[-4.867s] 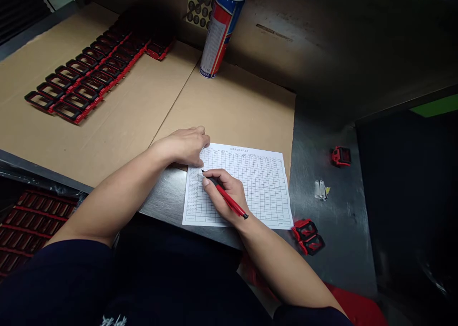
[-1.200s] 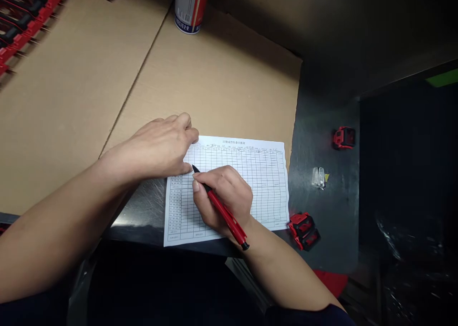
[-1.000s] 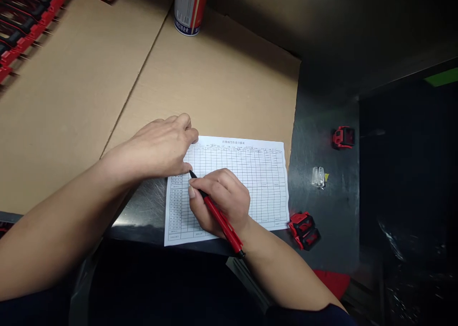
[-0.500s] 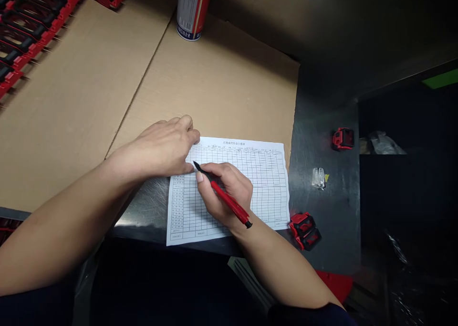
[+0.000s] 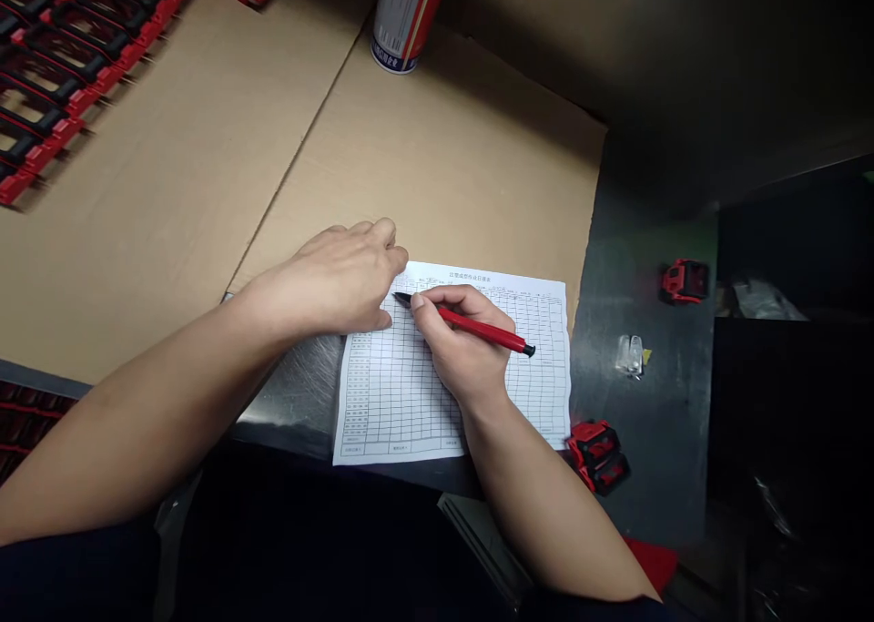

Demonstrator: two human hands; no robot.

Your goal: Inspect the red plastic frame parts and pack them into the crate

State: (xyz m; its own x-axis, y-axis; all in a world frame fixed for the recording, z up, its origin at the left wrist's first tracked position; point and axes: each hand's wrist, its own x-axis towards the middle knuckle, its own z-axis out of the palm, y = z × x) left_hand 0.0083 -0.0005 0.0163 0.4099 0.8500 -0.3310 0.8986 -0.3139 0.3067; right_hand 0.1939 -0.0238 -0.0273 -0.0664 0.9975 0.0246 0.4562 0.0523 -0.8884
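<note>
A printed paper form [image 5: 402, 403] with a ruled grid lies at the table's front edge, partly over the cardboard. My left hand [image 5: 348, 276] rests on its upper left corner, fingers curled and thumb on the sheet, holding it down. A red pen [image 5: 482, 329] with a black tip and black end is pinched in my right hand [image 5: 471, 344]. The pen tip is at the upper left of the grid, close to my left thumb; whether it touches the paper I cannot tell. My right hand covers the middle of the form.
Rows of red and black plastic parts [image 5: 88, 39] fill the back left of the cardboard sheet [image 5: 443, 167]. A spray can [image 5: 406, 21] stands at the back. To the right, the metal table [image 5: 655, 422] bears two red-black parts [image 5: 685, 281] [image 5: 597, 458] and small clear pieces [image 5: 629, 356].
The pen tip has moved up the grid, and the pen now lies flatter, its end pointing more to the right. My left hand stays on the corner. The whole view has shifted slightly.
</note>
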